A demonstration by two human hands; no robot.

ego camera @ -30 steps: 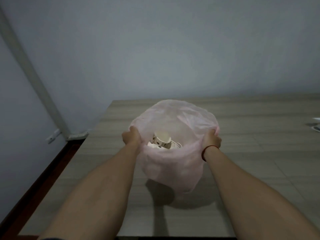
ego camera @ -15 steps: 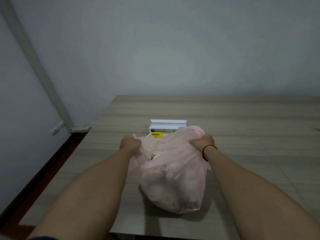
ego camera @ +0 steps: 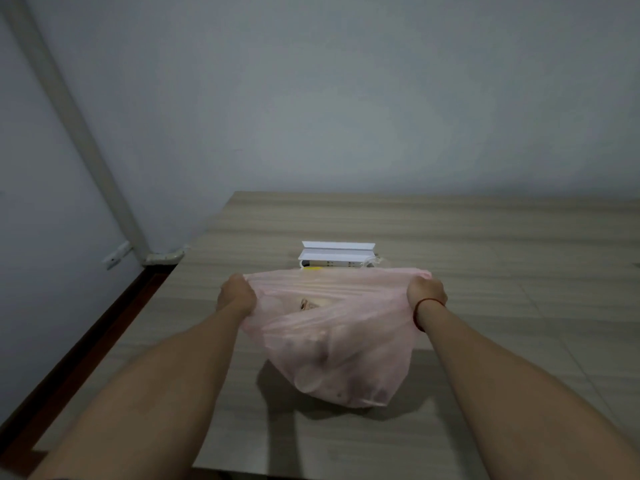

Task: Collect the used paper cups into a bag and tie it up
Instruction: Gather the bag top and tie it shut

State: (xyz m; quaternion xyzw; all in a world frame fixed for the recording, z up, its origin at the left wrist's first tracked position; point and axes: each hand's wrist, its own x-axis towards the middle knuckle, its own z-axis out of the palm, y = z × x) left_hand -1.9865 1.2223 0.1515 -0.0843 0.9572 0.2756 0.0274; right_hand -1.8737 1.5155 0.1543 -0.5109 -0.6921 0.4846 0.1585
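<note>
Both fists are clamped tight on the bag's top edge: the left hand (ego camera: 236, 295) bunches the plastic at the left corner, the right hand (ego camera: 426, 293) does the same at the right corner, and between them the rim is pulled out into a taut, nearly flat band. The pink bag (ego camera: 341, 344) hangs down from that stretched line and sags toward the person, its bulging bottom resting on the wooden table (ego camera: 485, 244) with a dark shadow just beneath it. Through the thin, translucent film the paper cups (ego camera: 313, 370) show as pale rounded shapes piled low in the belly, well below the two fists, and one light scrap peeks up near the mouth. A red band circles the right wrist. Just beyond the stretched rim, touching or nearly so, sits a white box (ego camera: 337, 254) with a yellow label half hidden by the plastic.
</note>
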